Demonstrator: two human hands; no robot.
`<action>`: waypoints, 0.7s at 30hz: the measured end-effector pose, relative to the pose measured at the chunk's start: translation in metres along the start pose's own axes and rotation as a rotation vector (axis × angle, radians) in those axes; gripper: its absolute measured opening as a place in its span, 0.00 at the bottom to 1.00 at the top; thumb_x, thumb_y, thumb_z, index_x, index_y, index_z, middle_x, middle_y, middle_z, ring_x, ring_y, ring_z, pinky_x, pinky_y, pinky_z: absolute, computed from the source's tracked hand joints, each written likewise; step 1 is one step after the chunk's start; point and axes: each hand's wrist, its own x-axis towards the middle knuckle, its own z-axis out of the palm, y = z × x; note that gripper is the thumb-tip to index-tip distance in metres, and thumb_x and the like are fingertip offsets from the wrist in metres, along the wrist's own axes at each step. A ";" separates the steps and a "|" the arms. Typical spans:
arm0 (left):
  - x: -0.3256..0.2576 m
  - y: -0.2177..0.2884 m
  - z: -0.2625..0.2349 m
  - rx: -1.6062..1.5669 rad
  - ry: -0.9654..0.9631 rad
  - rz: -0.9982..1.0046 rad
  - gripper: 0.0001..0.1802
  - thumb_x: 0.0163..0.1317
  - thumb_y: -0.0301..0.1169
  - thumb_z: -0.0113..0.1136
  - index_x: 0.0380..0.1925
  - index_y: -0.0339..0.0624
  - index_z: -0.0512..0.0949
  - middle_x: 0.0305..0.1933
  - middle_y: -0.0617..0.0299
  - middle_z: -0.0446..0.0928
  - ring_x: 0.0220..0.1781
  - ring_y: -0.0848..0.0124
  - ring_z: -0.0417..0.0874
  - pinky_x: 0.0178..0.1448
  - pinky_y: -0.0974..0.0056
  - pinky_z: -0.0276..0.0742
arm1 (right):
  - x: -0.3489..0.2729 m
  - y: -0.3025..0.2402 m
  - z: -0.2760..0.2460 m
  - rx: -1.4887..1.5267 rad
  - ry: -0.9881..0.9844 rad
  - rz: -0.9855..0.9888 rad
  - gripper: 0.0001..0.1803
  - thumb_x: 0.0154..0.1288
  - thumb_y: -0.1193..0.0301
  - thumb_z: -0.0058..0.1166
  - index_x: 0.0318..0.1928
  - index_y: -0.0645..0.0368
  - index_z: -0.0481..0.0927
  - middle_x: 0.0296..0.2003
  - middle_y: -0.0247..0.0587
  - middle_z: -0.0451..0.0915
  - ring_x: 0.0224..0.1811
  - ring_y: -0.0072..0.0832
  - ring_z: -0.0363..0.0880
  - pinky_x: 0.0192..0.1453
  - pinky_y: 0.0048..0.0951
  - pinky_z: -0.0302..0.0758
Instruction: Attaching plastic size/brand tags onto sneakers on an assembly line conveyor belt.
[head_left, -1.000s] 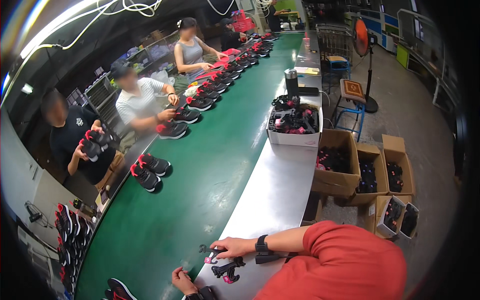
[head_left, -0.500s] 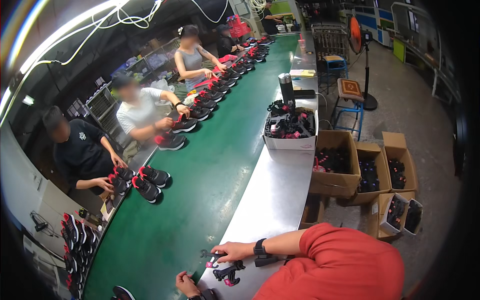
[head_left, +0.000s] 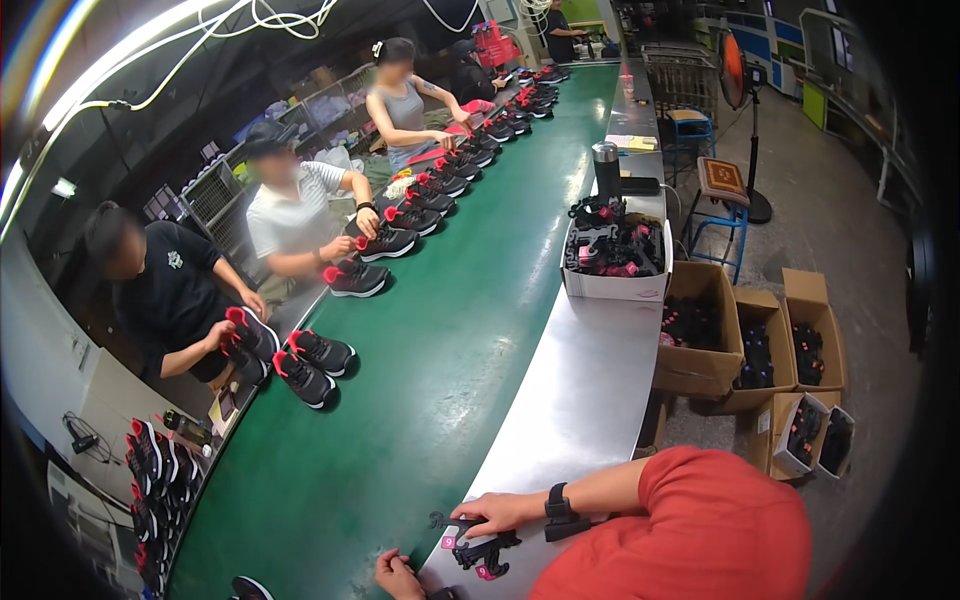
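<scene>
Pinning the parts: the right hand (head_left: 497, 512) lies flat, fingers spread narrow over a small black plastic piece with a pink tag (head_left: 487, 548) on the steel side shelf (head_left: 580, 400), seemingly to keep it from sliding on the smooth metal.
Left hand: the left hand (head_left: 398, 577) sits at the lower edge, just beside the same cluster of pieces; its fingers curl inward, but whether they close on anything I cannot tell, as the frame cuts them off.
Where the pieces lie: on the near end of the shelf, at the border of the green conveyor belt (head_left: 420, 350), within reach of both hands.
Wrist: a dark watch (head_left: 557, 510) sits on the right wrist, clear of the work.
Supply: a white box (head_left: 615, 262) full of black and pink parts stands farther up the shelf, likely as stock kept close to the belt.
Floor: open cardboard cartons (head_left: 700, 330) of dark parts stand beside the shelf, on the person's right.
Belt: black shoes with pink trim (head_left: 312, 362) lie in pairs along the far edge, near the seated co-workers (head_left: 175, 290) who handle them.
</scene>
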 end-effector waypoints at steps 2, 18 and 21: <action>0.001 0.002 0.000 -0.005 -0.013 0.009 0.14 0.60 0.27 0.49 0.40 0.36 0.82 0.31 0.58 0.81 0.33 0.69 0.77 0.40 0.63 0.74 | 0.001 0.006 0.002 -0.011 0.013 -0.006 0.25 0.67 0.59 0.56 0.59 0.55 0.70 0.36 0.42 0.84 0.38 0.37 0.80 0.45 0.35 0.73; 0.024 -0.054 0.003 -0.558 0.386 -0.003 0.18 0.58 0.20 0.48 0.50 0.42 0.66 0.48 0.62 0.67 0.32 0.79 0.67 0.28 0.76 0.63 | 0.014 -0.016 -0.002 0.186 0.027 0.217 0.25 0.64 0.66 0.58 0.60 0.57 0.69 0.37 0.37 0.82 0.26 0.24 0.80 0.34 0.30 0.78; 0.030 -0.048 0.017 -0.454 0.551 0.023 0.22 0.51 0.20 0.51 0.49 0.41 0.68 0.47 0.60 0.70 0.42 0.73 0.71 0.43 0.67 0.70 | 0.028 -0.018 -0.006 0.121 0.018 0.334 0.28 0.61 0.68 0.60 0.59 0.65 0.68 0.33 0.43 0.80 0.21 0.22 0.79 0.27 0.27 0.78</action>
